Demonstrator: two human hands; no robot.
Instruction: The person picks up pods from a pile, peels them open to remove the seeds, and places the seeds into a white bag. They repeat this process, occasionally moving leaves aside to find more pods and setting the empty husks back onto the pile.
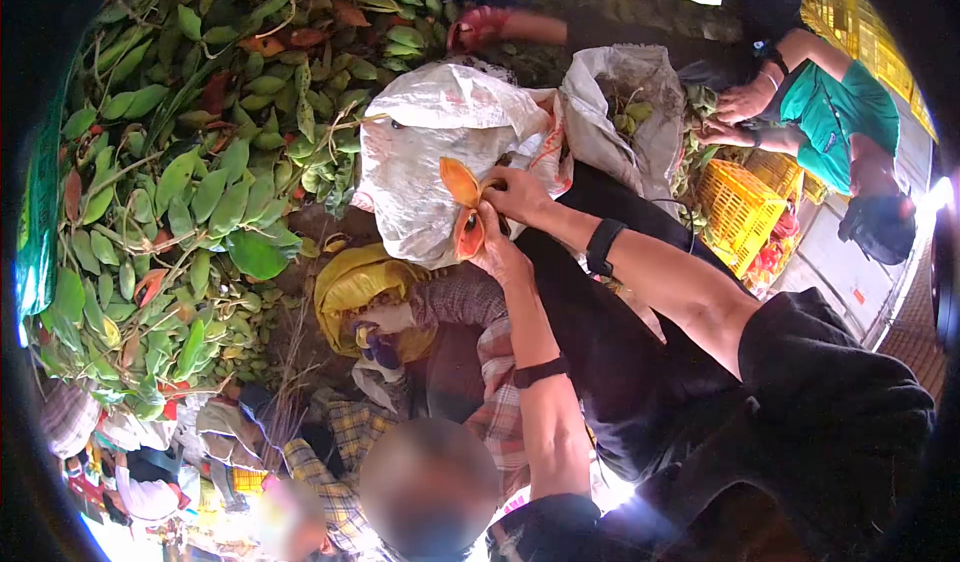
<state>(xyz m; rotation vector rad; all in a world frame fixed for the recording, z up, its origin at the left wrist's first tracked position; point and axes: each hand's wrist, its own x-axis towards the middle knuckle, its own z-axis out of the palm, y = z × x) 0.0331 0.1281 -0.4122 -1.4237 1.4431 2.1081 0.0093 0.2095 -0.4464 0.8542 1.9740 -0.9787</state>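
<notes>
Both my hands work on a split orange seed pod [460,180] above an open white woven sack [415,127]. My left hand [503,260] closes its fingers around the pod's lower half, where a dark seed shows inside. At the other half, my right hand [518,198] pinches near the join; its fingertips are partly hidden. Leafy green pods and stems [180,182] lie heaped beyond the sack.
A second white sack [650,147] holds greenish pods. Yellow crates [738,212] stand at right, near a person in a green shirt [850,112]. A gloved co-worker's plaid sleeve [462,300] reaches into a yellow bag [335,297]. Another person's gloved hand [478,28] is at the top.
</notes>
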